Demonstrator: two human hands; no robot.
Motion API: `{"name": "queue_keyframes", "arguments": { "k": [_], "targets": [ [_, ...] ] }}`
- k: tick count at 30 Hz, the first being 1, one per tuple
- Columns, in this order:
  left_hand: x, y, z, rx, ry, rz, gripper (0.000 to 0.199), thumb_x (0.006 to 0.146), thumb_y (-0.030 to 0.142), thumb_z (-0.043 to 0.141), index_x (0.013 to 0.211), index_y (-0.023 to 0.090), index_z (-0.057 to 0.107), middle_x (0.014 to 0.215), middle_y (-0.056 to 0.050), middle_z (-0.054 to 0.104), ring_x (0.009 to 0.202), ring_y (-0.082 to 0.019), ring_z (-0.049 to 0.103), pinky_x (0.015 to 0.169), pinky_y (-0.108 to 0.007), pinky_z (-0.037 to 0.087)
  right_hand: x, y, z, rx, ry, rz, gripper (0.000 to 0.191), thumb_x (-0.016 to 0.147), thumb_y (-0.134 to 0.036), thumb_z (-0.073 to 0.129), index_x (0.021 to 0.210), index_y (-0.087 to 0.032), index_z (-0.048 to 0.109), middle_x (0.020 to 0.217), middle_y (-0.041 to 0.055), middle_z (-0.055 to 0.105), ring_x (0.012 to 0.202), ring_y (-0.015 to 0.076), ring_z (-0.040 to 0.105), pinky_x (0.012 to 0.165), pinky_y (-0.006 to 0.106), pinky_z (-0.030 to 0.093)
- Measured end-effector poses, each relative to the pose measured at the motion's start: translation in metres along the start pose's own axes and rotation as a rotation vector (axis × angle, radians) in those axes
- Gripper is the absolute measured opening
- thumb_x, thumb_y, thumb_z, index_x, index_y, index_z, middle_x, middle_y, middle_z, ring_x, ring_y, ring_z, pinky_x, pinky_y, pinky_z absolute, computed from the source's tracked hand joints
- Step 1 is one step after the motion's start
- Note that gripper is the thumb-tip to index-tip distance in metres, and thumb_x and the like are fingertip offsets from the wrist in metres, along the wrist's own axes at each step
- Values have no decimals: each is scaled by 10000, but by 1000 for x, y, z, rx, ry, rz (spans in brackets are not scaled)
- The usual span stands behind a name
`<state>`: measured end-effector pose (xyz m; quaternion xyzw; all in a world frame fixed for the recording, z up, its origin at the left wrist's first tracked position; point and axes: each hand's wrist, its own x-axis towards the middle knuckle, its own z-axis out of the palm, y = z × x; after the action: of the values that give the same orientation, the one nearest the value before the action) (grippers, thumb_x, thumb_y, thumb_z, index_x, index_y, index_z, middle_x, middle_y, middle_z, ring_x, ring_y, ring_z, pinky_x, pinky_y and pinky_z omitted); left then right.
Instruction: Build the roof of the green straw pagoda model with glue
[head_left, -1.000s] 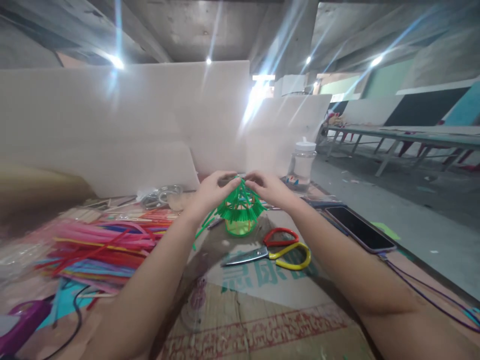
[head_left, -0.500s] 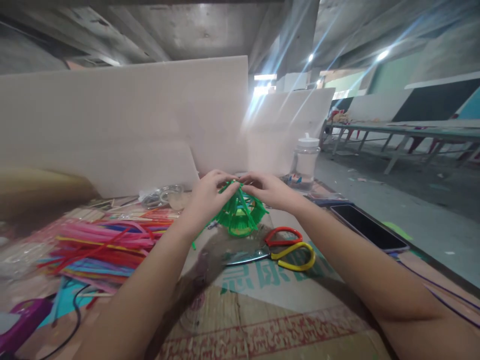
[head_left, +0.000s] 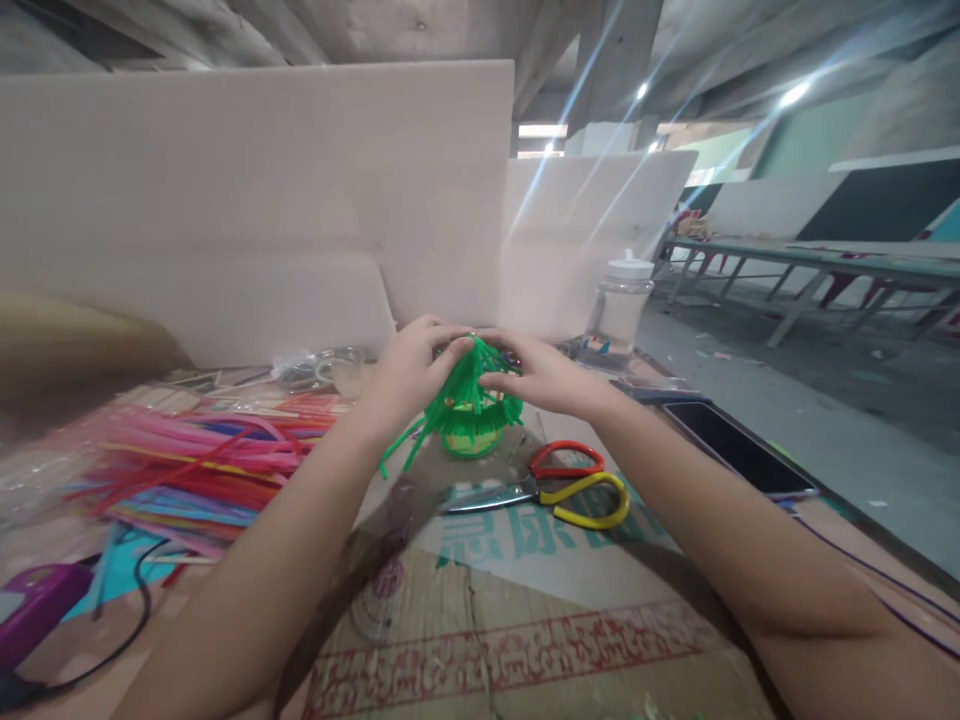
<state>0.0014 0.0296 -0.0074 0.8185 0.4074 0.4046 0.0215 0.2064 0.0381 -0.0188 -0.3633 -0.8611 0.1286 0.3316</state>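
A small green pipe-cleaner craft [head_left: 472,390] stands on the cardboard between my hands, its strands falling like a cone-shaped roof from a peak over a round yellow-green base. My left hand [head_left: 427,362] grips it from the left, thumb against the strands near the peak. From the right, my right hand [head_left: 536,370] curves around it, its thumb on the front strands and its fingertips partly hidden behind the top. A few loose strands stick out at the lower left. Just in front lie scissors [head_left: 540,490] with one red and one yellow handle, blades pointing left.
Colourful pipe cleaners [head_left: 202,460] lie heaped at left, near a purple tool [head_left: 45,605] with a black cord. At right are a phone [head_left: 739,447] and a clear lidded jar [head_left: 619,310]. White boards [head_left: 300,200] stand behind. Printed cardboard [head_left: 465,600] covers the front.
The green strands now hang lower and more densely over the front of the base. My right thumb has moved down along them. The view has shifted slightly.
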Motion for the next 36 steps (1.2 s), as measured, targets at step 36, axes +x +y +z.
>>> {"name": "queue_keyframes", "arguments": {
  "k": [36],
  "targets": [
    [-4, 12, 3, 55, -92, 123, 374, 946, 397, 516, 1237, 203, 649, 1156, -79, 647, 1081, -223, 605, 952, -360, 460, 2, -11, -8, 83, 210, 137, 115, 839, -252, 618, 915, -191, 678, 872, 14, 721, 826, 161, 643, 761, 296, 477]
  ]
}}
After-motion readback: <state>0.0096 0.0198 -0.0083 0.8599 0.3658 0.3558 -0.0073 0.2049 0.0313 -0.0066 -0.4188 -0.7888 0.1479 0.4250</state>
